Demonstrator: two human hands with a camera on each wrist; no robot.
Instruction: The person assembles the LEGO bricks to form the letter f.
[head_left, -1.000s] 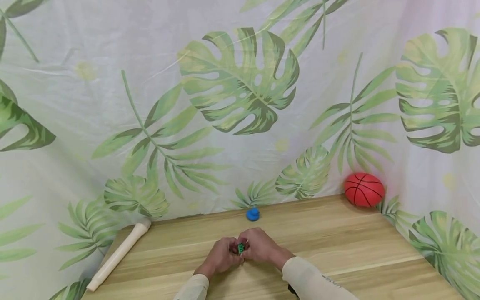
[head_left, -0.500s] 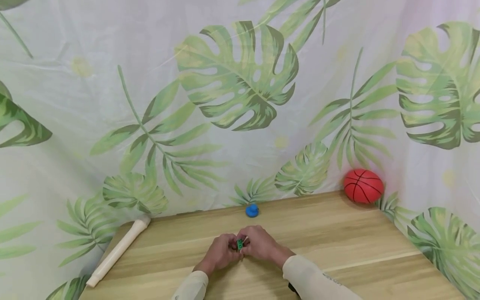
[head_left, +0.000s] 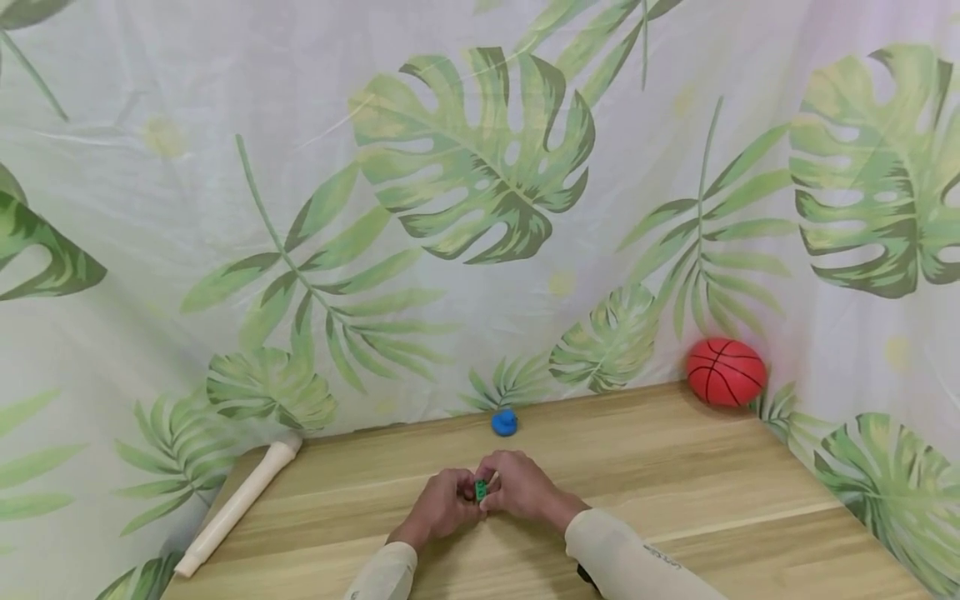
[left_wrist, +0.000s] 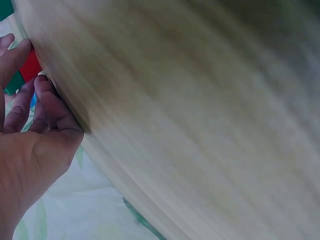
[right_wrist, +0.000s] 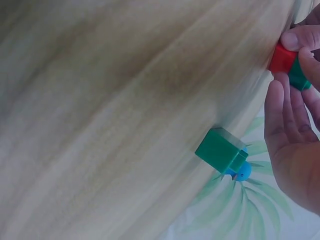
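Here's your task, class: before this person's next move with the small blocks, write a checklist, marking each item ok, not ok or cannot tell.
1. Both hands on the work: ok. The left hand and right hand meet at the held blocks.
2. Red block touching the held green block: ok, in the right wrist view.
3. Those two pressed fully together: cannot tell; fingers cover part of them.
4. All blocks in hand: not ok. A second green block is on the table, apart from the hands.
5. Other things apart from the hands: ok for the blue duck, red ball and pale stick.
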